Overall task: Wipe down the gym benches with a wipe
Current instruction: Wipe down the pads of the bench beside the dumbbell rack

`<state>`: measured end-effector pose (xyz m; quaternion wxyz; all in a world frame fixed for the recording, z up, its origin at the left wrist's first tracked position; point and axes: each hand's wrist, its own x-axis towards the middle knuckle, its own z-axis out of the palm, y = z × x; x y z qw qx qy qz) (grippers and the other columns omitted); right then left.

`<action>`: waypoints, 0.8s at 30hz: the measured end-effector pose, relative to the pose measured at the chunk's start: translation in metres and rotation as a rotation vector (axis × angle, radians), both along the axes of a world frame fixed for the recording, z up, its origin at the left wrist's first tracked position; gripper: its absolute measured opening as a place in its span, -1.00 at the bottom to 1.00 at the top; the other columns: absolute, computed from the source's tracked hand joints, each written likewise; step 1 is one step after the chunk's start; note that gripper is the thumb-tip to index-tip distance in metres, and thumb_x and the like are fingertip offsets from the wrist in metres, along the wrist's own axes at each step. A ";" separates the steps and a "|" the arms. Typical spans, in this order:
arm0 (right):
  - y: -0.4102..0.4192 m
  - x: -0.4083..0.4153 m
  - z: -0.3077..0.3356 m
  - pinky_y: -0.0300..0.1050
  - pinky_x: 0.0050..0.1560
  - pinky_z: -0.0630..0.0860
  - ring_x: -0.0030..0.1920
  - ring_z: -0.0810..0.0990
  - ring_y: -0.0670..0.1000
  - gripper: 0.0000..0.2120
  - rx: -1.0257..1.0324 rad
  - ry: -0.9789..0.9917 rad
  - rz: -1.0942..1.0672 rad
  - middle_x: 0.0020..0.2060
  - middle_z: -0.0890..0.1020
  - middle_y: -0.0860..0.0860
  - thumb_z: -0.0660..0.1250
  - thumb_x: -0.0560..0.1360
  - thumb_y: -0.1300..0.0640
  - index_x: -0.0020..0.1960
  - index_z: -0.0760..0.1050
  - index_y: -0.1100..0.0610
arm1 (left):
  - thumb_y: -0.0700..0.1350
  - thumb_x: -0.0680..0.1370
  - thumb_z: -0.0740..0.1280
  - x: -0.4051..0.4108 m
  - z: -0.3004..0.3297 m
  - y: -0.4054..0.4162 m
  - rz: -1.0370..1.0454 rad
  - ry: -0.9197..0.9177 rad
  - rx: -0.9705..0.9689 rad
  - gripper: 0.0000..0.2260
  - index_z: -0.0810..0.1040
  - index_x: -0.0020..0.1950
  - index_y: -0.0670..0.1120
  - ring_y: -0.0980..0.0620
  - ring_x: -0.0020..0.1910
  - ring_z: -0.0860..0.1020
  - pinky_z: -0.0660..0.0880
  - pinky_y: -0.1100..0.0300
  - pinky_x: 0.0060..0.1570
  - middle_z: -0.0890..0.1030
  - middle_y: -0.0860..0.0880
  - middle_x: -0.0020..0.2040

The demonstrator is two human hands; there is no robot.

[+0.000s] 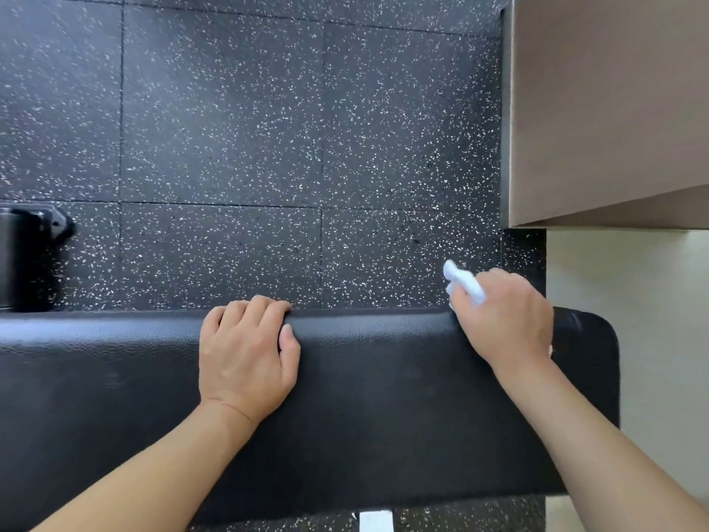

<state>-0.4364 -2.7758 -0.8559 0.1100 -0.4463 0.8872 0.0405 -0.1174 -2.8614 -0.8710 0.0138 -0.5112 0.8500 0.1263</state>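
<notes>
Speckled black rubber floor tiles point(268, 128) fill the room behind a black padded gym bench point(383, 397), which runs across the view with its left end cut off by the frame and its rounded right end showing. A person's right hand point(506, 320) grips a bunched white wipe point(462, 284) at the bench's far edge, close to that right end; most of the wipe is hidden inside the fist, with only a crumpled tuft sticking out beyond the knuckles over the floor. Whether the wipe touches the padding cannot be made out, since the hand covers the spot. Well to the left of the grip, the left hand point(247, 351) rests palm-down on the bench top, holding nothing, its fingers bent over the far edge so that their tips are out of sight. Beyond the grip and to its right stands a brown panel point(614, 109), cut off at the top and side, above a pale wall point(652, 339). Far to the left of the grip, a dark piece of equipment point(27, 255) is half out of frame and hard to identify. Below the bench's near edge, a small white patch point(376, 522) on the floor is partly cut off.
</notes>
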 end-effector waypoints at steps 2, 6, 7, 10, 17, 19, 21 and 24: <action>-0.009 0.010 0.004 -0.10 -0.36 0.15 -0.31 0.36 0.12 -0.58 -0.023 -0.009 0.006 -0.38 0.32 -0.08 0.42 0.53 -0.06 -0.35 0.26 -0.01 | 0.01 0.61 0.12 -0.002 0.002 -0.001 -0.009 -0.017 0.014 -0.66 0.61 0.19 -0.05 -0.16 0.02 0.53 0.39 -0.12 0.15 0.60 0.00 0.03; -0.046 0.088 0.015 -0.08 -0.36 0.22 -0.32 0.51 0.16 -0.70 -0.040 -0.150 0.115 -0.39 0.49 -0.01 0.45 0.47 -0.07 -0.34 0.48 0.05 | 0.01 0.60 0.10 -0.002 0.006 -0.001 -0.024 -0.040 0.039 -0.65 0.61 0.19 -0.05 -0.18 0.04 0.53 0.40 -0.14 0.15 0.59 -0.01 0.03; -0.060 0.113 0.014 -0.08 -0.36 0.23 -0.32 0.54 0.17 -0.74 -0.052 -0.195 0.172 -0.38 0.54 0.01 0.46 0.45 -0.07 -0.31 0.54 0.06 | 0.01 0.60 0.10 -0.002 0.006 -0.001 -0.028 -0.045 0.034 -0.65 0.61 0.19 -0.05 -0.19 0.03 0.53 0.40 -0.14 0.14 0.59 -0.02 0.03; -0.083 0.158 0.005 -0.06 -0.32 0.24 -0.26 0.55 0.14 -0.74 -0.073 -0.311 0.268 -0.30 0.60 0.02 0.41 0.49 -0.08 -0.25 0.59 0.09 | 0.00 0.61 0.08 -0.003 0.007 -0.001 -0.029 -0.048 0.028 -0.69 0.57 0.11 -0.07 -0.20 -0.02 0.52 0.39 -0.15 0.08 0.57 -0.04 0.01; -0.039 0.065 -0.006 -0.07 -0.36 0.26 -0.33 0.35 0.11 -0.61 -0.087 -0.274 0.166 -0.36 0.47 -0.05 0.31 0.53 -0.20 -0.33 0.41 0.03 | 0.00 0.61 0.08 -0.003 0.008 0.000 -0.025 -0.072 0.021 -0.63 0.61 0.22 -0.05 -0.19 0.05 0.53 0.41 -0.16 0.18 0.60 -0.02 0.08; -0.008 -0.002 -0.006 -0.06 -0.34 0.28 -0.34 0.36 0.14 -0.56 -0.036 -0.167 0.043 -0.37 0.44 -0.05 0.25 0.52 -0.25 -0.36 0.34 0.04 | 0.00 0.61 0.07 -0.004 0.008 0.000 -0.024 -0.076 0.030 -0.62 0.61 0.22 -0.06 -0.21 0.04 0.53 0.40 -0.17 0.16 0.60 -0.04 0.07; 0.020 -0.060 -0.002 -0.07 -0.36 0.23 -0.35 0.38 0.17 -0.54 -0.002 -0.084 -0.092 -0.39 0.43 -0.04 0.22 0.52 -0.25 -0.39 0.29 0.03 | 0.00 0.61 0.07 -0.004 0.007 0.000 -0.015 -0.077 0.030 -0.62 0.60 0.23 -0.06 -0.22 0.04 0.52 0.40 -0.18 0.15 0.59 -0.04 0.07; 0.033 -0.083 0.004 -0.06 -0.34 0.22 -0.32 0.37 0.17 -0.57 0.027 -0.024 -0.166 -0.37 0.44 -0.01 0.31 0.57 -0.18 -0.34 0.43 0.09 | 0.00 0.62 0.05 -0.005 0.007 0.000 -0.005 -0.091 0.031 -0.60 0.60 0.23 -0.07 -0.24 0.06 0.52 0.39 -0.19 0.15 0.59 -0.05 0.08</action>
